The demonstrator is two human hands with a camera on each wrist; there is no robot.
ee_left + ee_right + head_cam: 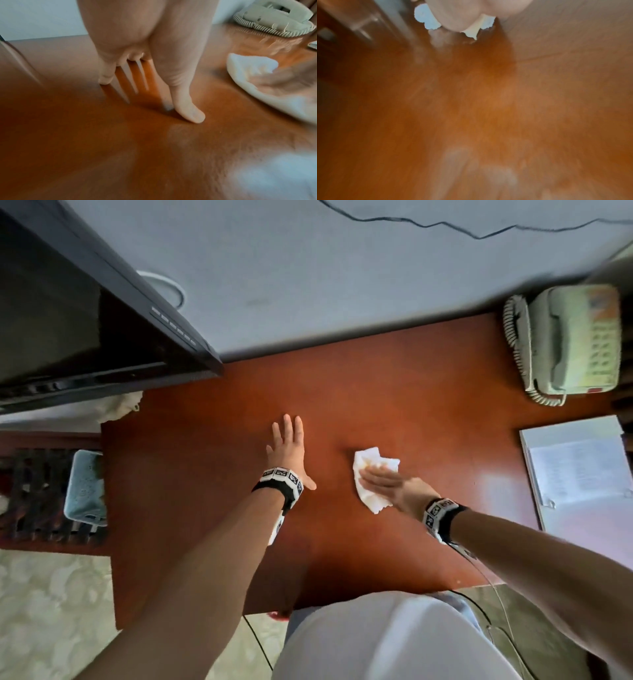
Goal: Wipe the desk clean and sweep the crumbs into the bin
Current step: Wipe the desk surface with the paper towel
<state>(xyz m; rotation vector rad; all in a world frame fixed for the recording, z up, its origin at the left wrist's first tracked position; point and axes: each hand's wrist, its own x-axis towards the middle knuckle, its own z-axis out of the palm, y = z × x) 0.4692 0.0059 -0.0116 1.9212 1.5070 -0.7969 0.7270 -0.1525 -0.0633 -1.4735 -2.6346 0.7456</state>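
A reddish-brown wooden desk (212, 508) fills the middle of the head view. My left hand (289, 450) lies flat on it with straight fingers, thumb spread to the right; the left wrist view shows the thumb (187, 108) touching the wood (85, 135). My right hand (383, 479) presses a crumpled white tissue (371, 460) flat against the desk, fingers straight and pointing left. The tissue (254, 75) lies to the right of my left hand. In the blurred right wrist view the tissue's edges (426, 20) show under my palm. No crumbs are clearly visible.
A dark monitor (85, 330) stands at the back left. A beige telephone (568, 344) sits at the back right, with a clipboard of papers (579, 470) in front of it. A light blue bin (85, 487) stands on the floor left of the desk.
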